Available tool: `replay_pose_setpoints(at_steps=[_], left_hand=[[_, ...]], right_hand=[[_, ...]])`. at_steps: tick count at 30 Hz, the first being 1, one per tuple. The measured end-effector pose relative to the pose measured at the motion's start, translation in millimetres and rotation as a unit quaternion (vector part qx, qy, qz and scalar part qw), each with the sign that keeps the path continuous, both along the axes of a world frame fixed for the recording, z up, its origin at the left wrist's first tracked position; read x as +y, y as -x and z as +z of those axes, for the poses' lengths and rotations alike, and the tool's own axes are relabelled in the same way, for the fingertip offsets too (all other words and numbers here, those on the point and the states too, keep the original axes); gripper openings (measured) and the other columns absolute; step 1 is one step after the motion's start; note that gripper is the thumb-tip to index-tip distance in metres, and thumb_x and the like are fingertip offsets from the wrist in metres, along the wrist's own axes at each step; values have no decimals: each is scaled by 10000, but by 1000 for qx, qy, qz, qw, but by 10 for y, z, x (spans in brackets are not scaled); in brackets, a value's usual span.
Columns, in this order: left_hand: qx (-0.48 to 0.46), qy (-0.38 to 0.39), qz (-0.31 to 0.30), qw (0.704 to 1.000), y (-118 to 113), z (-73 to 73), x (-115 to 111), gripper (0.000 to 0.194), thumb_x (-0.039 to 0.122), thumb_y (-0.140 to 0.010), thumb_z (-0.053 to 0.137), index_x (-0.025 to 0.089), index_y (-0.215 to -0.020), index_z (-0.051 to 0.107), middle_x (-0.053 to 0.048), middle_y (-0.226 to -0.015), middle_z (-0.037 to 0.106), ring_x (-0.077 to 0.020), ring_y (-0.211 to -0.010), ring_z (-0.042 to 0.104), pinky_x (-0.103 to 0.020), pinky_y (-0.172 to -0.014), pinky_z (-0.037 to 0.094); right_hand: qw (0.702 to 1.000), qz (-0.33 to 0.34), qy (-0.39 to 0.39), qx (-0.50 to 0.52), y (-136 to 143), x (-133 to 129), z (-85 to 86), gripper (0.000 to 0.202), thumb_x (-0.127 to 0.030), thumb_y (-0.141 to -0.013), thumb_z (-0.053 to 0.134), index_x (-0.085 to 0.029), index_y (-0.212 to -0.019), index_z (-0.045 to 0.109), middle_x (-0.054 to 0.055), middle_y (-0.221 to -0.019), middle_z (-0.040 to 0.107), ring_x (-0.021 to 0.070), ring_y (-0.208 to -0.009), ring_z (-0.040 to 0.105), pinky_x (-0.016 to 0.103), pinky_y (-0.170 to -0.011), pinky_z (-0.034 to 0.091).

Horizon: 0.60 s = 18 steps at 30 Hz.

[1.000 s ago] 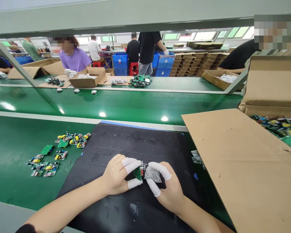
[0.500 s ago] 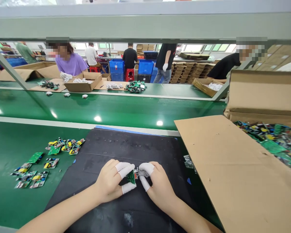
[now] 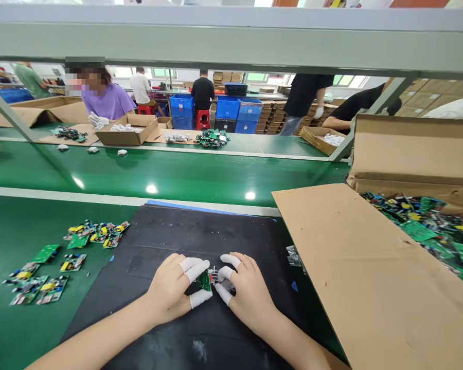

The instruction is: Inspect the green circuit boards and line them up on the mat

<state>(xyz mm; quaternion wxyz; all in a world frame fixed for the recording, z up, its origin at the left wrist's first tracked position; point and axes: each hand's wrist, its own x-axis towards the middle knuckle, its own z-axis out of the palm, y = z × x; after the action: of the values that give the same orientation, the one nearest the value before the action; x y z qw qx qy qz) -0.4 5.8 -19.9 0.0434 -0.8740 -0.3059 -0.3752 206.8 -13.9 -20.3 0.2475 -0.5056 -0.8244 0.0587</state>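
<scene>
My left hand [image 3: 173,288], with white finger cots on several fingers, pinches a small green circuit board [image 3: 204,281] by its edges, tilted above a black mat. Thin metal pins [image 3: 215,275] and a small red part show at the board's right edge, pointing toward my right hand [image 3: 249,288]. White cots cover that hand's thumb and fingers too. They curl around a small grey lump [image 3: 227,280], mostly hidden, close by the pins. Whether the lump touches the pins I cannot tell.
Several loose circuit boards [image 3: 96,234] lie on the green bench at left. The black mat [image 3: 193,226] is under my hands. At right, a cardboard flap [image 3: 343,246] slopes up beside a box full of boards [image 3: 428,221]. Beyond the green belt [image 3: 193,174], a co-worker in purple [image 3: 108,103] handles white pieces.
My right index finger has lifted and spread from the thumb, while the other fingers stay curled at the grey lump. My left hand keeps its pinch on the board. The view has shifted slightly.
</scene>
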Motion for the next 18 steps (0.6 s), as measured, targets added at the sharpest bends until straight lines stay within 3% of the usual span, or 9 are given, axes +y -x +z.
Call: replay_pose_setpoints(at_steps=[6, 10, 15, 18], left_hand=[[-10, 4, 7, 1000, -8, 17, -1, 382, 348, -845, 619, 172, -1171, 527, -89, -948, 671, -165, -712, 612, -299, -630, 487], [-11, 5, 13, 1000, -17, 24, 3, 367, 347, -858, 595, 171, -1172, 524, -93, -944, 674, -166, -701, 606, -305, -630, 485], [-14, 2, 11, 1000, -17, 38, 14, 362, 344, -864, 584, 166, -1172, 521, -93, -937, 678, -170, -703, 610, -308, -630, 480], [-20, 5, 10, 1000, -14, 49, 7, 372, 336, -853, 599, 175, -1178, 517, -93, -940, 677, -169, -712, 618, -301, -639, 485]], right_hand=[[1000, -7, 18, -14, -21, 11, 21, 148, -148, -718, 682, -214, -838, 624, 65, -1027, 662, 255, -1027, 563, 404, -877, 462], [997, -30, 1, -65, -38, -41, -7, 213, -255, -748, 688, -193, -949, 654, 121, -1037, 663, 304, -1040, 561, 468, -904, 433], [993, -22, -14, -116, -88, -85, -45, 429, -367, -650, 788, -188, -1024, 677, 152, -1085, 661, 346, -1080, 547, 522, -947, 394], [993, -20, -16, -119, -103, -71, -54, 338, -308, -702, 754, -198, -1015, 690, 143, -1079, 666, 330, -1097, 545, 514, -967, 391]])
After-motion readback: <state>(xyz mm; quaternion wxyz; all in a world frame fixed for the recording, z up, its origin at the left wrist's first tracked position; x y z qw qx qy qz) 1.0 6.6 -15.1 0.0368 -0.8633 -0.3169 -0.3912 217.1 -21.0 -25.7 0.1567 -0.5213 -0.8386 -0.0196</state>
